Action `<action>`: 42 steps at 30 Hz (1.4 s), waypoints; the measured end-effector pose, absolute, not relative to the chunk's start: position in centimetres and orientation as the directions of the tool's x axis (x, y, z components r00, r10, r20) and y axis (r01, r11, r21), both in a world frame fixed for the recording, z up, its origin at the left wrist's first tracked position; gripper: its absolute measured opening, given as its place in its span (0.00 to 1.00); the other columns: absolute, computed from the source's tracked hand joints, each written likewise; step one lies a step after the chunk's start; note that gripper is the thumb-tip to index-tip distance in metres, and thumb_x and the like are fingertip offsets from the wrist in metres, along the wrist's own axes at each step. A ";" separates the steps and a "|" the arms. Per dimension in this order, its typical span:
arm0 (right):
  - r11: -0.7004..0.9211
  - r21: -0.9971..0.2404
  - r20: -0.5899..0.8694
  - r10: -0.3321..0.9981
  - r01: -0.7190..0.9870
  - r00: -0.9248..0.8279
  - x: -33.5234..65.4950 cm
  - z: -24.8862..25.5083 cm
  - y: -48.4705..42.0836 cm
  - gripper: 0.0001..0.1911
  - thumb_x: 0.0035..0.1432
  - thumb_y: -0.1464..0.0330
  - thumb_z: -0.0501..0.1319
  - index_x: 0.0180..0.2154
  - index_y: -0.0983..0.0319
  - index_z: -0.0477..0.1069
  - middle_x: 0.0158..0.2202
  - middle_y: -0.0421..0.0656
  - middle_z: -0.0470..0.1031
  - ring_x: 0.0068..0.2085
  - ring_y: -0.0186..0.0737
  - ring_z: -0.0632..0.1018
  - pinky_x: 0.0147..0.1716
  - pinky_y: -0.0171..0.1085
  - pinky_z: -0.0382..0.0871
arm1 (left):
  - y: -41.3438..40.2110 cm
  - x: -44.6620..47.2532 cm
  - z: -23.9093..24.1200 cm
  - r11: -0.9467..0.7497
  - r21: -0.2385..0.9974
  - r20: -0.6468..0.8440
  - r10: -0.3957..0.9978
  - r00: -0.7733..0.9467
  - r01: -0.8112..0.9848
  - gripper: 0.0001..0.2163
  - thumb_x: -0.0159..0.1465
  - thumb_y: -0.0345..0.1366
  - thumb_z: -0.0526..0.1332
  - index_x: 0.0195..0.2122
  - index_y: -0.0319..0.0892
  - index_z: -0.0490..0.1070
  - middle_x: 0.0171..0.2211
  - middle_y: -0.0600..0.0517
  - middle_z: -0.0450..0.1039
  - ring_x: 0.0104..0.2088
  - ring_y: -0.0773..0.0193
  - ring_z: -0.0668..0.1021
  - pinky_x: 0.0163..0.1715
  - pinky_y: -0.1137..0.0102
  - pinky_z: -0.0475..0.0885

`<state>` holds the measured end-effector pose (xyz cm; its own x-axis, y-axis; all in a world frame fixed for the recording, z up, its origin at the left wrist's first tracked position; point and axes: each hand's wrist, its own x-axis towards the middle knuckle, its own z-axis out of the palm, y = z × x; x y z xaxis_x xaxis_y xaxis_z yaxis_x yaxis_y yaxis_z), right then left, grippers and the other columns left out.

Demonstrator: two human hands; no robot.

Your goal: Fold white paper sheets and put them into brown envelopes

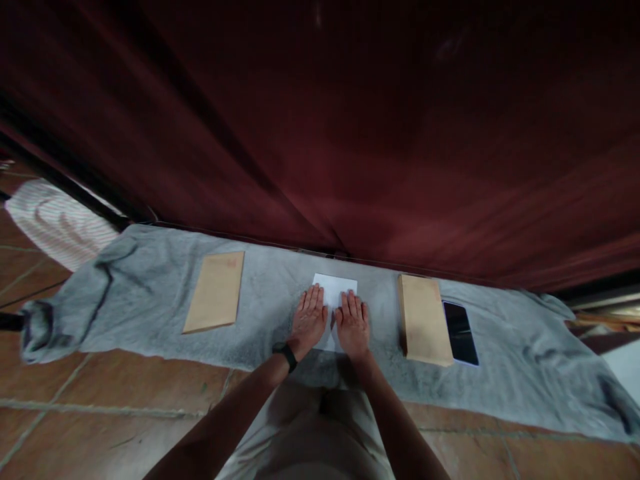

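A white sheet of paper [336, 285] lies on the grey cloth in front of me. My left hand [309, 319] rests flat on its left side, fingers stretched out and pointing away from me. On the right side of the sheet, my right hand [353, 324] lies flat in the same way. Both palms hide part of the paper, and neither hand grips anything. To the left is a brown paper envelope [216, 291]. A stack of brown envelopes [427, 321] sits to the right of my right hand.
A phone [461, 333] with a dark screen lies just right of the stack. The grey cloth [150, 293] is spread over the tiled floor [125, 427]. A dark red surface [350, 167] rises along the far edge. Striped fabric [63, 223] is at far left.
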<state>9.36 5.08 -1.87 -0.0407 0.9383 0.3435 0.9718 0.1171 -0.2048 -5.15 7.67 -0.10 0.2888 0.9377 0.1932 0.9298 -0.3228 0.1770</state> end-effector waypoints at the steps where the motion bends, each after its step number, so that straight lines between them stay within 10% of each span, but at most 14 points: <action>1: 0.112 -0.204 0.349 0.937 0.972 -0.034 9.4 -2.0 5.1 0.27 0.73 0.64 0.46 0.69 0.65 0.57 0.70 0.56 0.58 0.69 0.52 0.61 0.66 0.55 0.52 | 8.1 -4.8 -0.1 -0.339 0.173 0.192 0.933 0.306 0.925 0.26 0.73 0.35 0.45 0.69 0.31 0.56 0.71 0.40 0.55 0.72 0.53 0.56 0.71 0.54 0.51; 42: 0.058 -0.239 0.310 0.951 0.969 0.020 11.4 -0.4 5.8 0.26 0.73 0.67 0.45 0.67 0.70 0.59 0.69 0.56 0.60 0.68 0.52 0.62 0.66 0.55 0.52 | 3.9 -7.4 0.6 -0.434 0.134 0.180 0.895 0.409 0.891 0.27 0.73 0.46 0.51 0.71 0.44 0.56 0.72 0.41 0.51 0.72 0.49 0.56 0.69 0.50 0.54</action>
<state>11.37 5.84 -0.40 0.0200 0.9505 0.3100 0.9694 0.0575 -0.2387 -7.38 3.88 0.60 0.4085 0.8947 0.1804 0.8911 -0.4338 0.1335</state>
